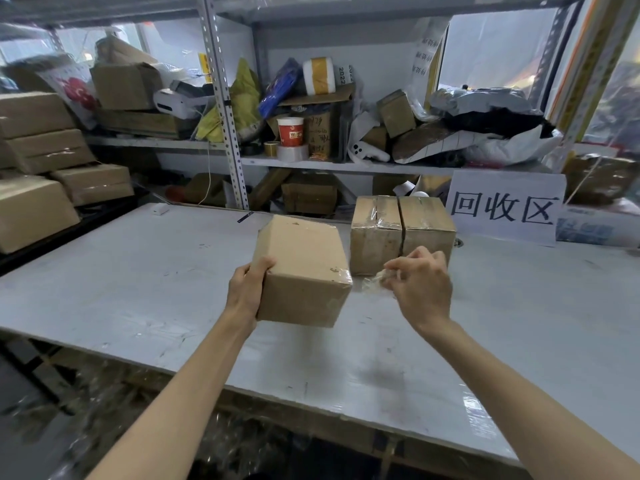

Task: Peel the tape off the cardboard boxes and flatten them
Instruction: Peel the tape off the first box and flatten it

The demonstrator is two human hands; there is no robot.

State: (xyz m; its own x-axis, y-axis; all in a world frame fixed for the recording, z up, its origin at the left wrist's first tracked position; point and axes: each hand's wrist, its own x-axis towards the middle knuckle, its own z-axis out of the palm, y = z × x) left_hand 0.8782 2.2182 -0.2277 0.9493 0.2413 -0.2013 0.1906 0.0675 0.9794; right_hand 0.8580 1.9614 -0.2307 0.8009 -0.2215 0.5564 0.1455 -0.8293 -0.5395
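Head view, looking down over a white table (138, 271), with places given relative to the held box.

Held box (304, 271): a small brown cardboard box, tilted, above the middle of the table. Its flaps are closed, and a shiny strip of clear tape shows at its near right corner. Whether its underside touches the table cannot be told.

Left hand (247, 289): it grips the left side of the held box. The thumb is curled over the upper left edge; the other fingers are hidden behind the cardboard.

Right hand (422, 285): just right of the held box and apart from it. The fingers are curled together and pinch a crumpled piece of clear tape (372, 282), which hangs between the hand and the box.

Second box (398, 230): behind and to the right of the held box, it stands on the table. It is still wrapped in clear tape, with a dark split down its middle.

White sign (505, 206): farther right, behind the second box, with large dark characters.

Stacked boxes (38, 168): well to the left of the held box, beside the table.

Metal shelving (227, 98): behind the held box, crowded with parcels, bags, a red and white paper cup (290, 131) and a tape roll (292, 152).
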